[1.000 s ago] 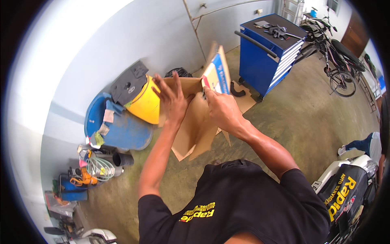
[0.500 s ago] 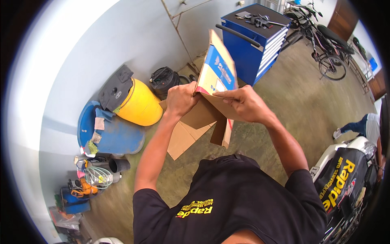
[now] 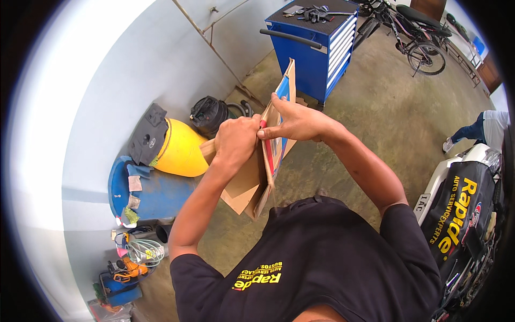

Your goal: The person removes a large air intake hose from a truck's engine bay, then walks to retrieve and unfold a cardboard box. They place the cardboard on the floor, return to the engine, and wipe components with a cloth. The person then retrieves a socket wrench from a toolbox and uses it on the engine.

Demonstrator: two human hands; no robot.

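A brown cardboard box (image 3: 247, 180) with blue, yellow and red printing is held in front of my chest, its panels partly folded together. My left hand (image 3: 236, 140) is closed around an upper edge of it. Against the printed panel lies my right hand (image 3: 300, 122), thumb and forefinger spread apart and touching the cardboard near my left fingers. The rest of my right fingers are partly hidden. One flap stands up beyond my hands, and lower panels hang at an angle above the floor.
A blue tool cabinet (image 3: 306, 51) stands ahead. To the left are a yellow drum (image 3: 182, 147), a blue drum (image 3: 161, 196), a black bag-covered bin (image 3: 209, 115) and coiled hoses (image 3: 145, 252). A bicycle (image 3: 424, 56), a person (image 3: 491, 129) and a covered vehicle (image 3: 456, 214) are at right.
The printed panel has swung inward, narrowing the box. My right hand has moved left and spread its fingers on the panel; my left hand keeps its grip. The view has shifted.
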